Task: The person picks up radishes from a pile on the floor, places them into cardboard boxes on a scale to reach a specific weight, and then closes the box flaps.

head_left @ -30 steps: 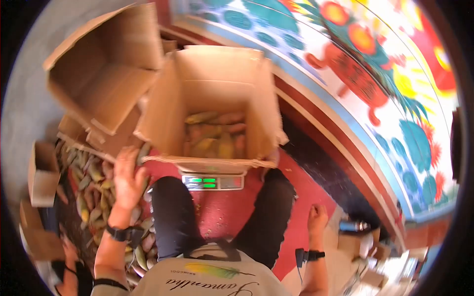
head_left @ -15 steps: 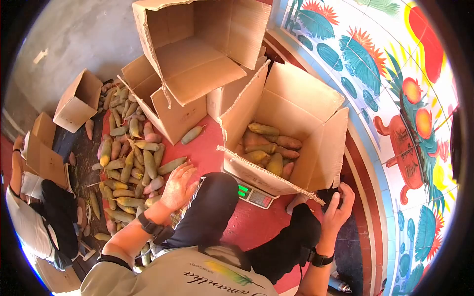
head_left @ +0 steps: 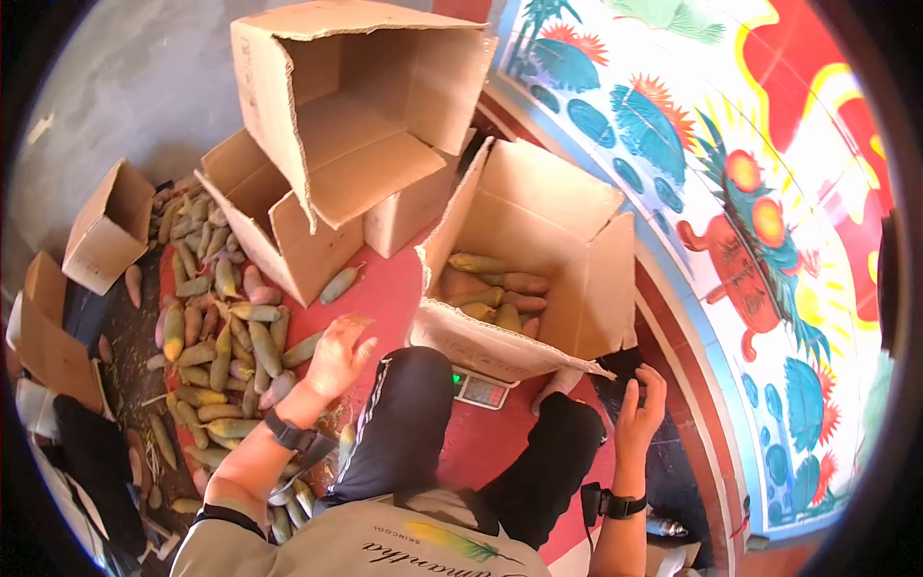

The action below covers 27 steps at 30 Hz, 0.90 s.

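Observation:
My left hand [head_left: 338,358] is raised with its fingers apart, holding nothing, beside the right edge of a pile of long green, yellowish and pink root vegetables [head_left: 261,351], which look like radishes. Just off the near right corner of an open cardboard box [head_left: 495,346] is my right hand [head_left: 642,404], empty, its fingers parted. Inside that box lie several of the same vegetables [head_left: 495,293]. The box rests on a digital scale [head_left: 481,391] with a lit green display, partly covered by the box.
Behind stands another open box [head_left: 375,183], tipped on its side over a second box [head_left: 317,250]. A smaller box [head_left: 106,231] is at the left. Another person [head_left: 87,452] sits at the far left. A painted tile wall [head_left: 740,240] runs along the right.
My right hand has moved off the box's near corner, and its fingers have opened. My left hand stays beside the pile. The whole view has shifted, with the scene sliding left.

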Motion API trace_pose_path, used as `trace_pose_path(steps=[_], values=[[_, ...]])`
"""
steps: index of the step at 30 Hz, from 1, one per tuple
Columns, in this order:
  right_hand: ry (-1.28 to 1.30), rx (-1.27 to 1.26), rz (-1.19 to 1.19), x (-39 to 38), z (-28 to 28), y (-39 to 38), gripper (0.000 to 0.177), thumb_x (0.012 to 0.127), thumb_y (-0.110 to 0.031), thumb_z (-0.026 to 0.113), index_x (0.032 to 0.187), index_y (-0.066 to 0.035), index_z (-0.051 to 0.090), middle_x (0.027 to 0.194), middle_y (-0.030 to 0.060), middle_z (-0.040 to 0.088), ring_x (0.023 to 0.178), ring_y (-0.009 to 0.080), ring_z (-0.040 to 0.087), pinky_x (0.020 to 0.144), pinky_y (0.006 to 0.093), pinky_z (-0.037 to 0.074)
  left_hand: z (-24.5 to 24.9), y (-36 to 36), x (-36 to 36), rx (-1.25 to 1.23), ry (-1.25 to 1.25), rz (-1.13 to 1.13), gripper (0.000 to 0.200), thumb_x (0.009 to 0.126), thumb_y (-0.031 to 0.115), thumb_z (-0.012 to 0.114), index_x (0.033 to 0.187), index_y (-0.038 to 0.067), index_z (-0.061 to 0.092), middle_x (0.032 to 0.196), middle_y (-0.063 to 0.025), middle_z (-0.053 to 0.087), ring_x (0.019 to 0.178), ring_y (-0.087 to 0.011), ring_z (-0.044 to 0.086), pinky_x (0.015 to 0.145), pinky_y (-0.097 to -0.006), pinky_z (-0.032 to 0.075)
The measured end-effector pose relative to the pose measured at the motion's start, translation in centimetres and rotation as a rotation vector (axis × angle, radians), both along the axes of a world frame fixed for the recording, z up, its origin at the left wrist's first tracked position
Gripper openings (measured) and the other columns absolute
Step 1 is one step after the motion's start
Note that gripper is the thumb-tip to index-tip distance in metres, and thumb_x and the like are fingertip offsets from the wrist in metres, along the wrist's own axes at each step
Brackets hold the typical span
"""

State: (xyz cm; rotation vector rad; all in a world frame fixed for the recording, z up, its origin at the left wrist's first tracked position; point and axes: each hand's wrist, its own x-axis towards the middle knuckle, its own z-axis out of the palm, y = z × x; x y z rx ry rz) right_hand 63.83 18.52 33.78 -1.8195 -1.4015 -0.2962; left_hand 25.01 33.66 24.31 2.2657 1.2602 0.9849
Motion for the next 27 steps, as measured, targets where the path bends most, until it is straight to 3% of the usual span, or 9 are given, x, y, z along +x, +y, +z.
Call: trace_pose_path(steps=[3,10,12,15,17,20,22,24,27], values=[[0.069,0.068,0.02,-0.3,0.7,0.0,0.01,0.084,-0.006,0.053,0.09,0.001,0.057,0.093,0.0126,0.058,0.086,0.0235,0.056,0.073,0.0304,0.044,1.2,0.9,0.1,-0.133,-0.081,-0.033,0.027,0.084,0.018,0.056,0.104,0.001,0.058,0.101,-0.0199,0.06,0.099,-0.0362,0.054,0.087,-0.0407,0.043],[0.191,0.075,-0.035,1.7,0.6,1.3,0.011,0.084,-0.01,0.058,0.085,0.001,0.059,0.075,0.0084,0.058,0.069,0.0152,0.055,0.064,0.0272,0.044,4.2,3.1,2.5,-0.091,-0.185,-0.063,0.023,0.088,0.017,0.052,0.1,-0.001,0.06,0.097,-0.0197,0.061,0.093,-0.0348,0.058,0.082,-0.0369,0.045],[0.287,0.095,-0.05,3.8,-0.9,2.2,0.013,0.083,-0.013,0.058,0.084,0.0,0.06,0.078,0.0121,0.059,0.069,0.0222,0.058,0.065,0.0318,0.046,5.4,4.3,3.6,-0.183,-0.29,-0.072,0.026,0.091,0.02,0.049,0.102,-0.002,0.059,0.093,-0.0197,0.061,0.089,-0.0308,0.06,0.08,-0.0341,0.045],[0.412,0.077,-0.069,5.5,-0.9,3.8,0.018,0.085,-0.017,0.057,0.085,0.001,0.06,0.075,0.0131,0.059,0.068,0.0211,0.058,0.065,0.0315,0.046,7.6,6.5,5.4,-0.014,-0.283,-0.083,0.029,0.092,0.023,0.048,0.097,-0.003,0.06,0.086,-0.0202,0.061,0.081,-0.0293,0.061,0.074,-0.0355,0.046],[0.445,0.048,-0.05,6.6,-1.1,5.5,0.025,0.086,-0.023,0.054,0.087,0.002,0.059,0.073,0.0149,0.06,0.068,0.0246,0.058,0.065,0.0337,0.045,9.8,7.6,6.3,-0.114,-0.133,0.036,0.033,0.091,0.027,0.049,0.089,-0.004,0.059,0.077,-0.0208,0.059,0.07,-0.0298,0.059,0.067,-0.0376,0.045],[0.449,0.01,-0.026,7.6,-1.3,8.7,0.029,0.087,-0.027,0.054,0.086,0.001,0.06,0.074,0.0163,0.06,0.07,0.0282,0.059,0.066,0.0349,0.046,9.2,11.0,7.2,-0.002,-0.025,0.136,0.035,0.09,0.029,0.05,0.084,-0.004,0.058,0.07,-0.021,0.057,0.061,-0.0303,0.056,0.061,-0.0387,0.044],[0.403,-0.132,-0.053,7.1,0.4,10.1,0.032,0.084,-0.031,0.054,0.084,0.0,0.061,0.08,0.0213,0.061,0.081,0.036,0.059,0.071,0.0391,0.046,9.4,12.7,7.9,0.001,-0.022,0.095,0.034,0.088,0.029,0.051,0.084,-0.003,0.059,0.069,-0.0213,0.058,0.062,-0.0325,0.056,0.061,-0.0382,0.044],[0.379,-0.174,-0.028,7.9,0.0,12.1,0.034,0.082,-0.034,0.054,0.084,-0.001,0.062,0.084,0.0221,0.061,0.083,0.038,0.058,0.073,0.0423,0.046,10.1,13.5,9.1,-0.063,-0.062,0.077,0.032,0.087,0.027,0.052,0.083,-0.003,0.06,0.07,-0.0215,0.059,0.065,-0.0347,0.057,0.062,-0.0376,0.045],[0.346,-0.29,-0.031,8.3,-0.1,14.3,0.039,0.078,-0.039,0.053,0.084,-0.002,0.064,0.085,0.0206,0.062,0.085,0.037,0.059,0.075,0.0437,0.046,9.3,15.8,9.6,0.0,0.079,0.068,0.03,0.081,0.027,0.055,0.084,-0.002,0.063,0.074,-0.0229,0.06,0.071,-0.0369,0.06,0.065,-0.0399,0.046]])
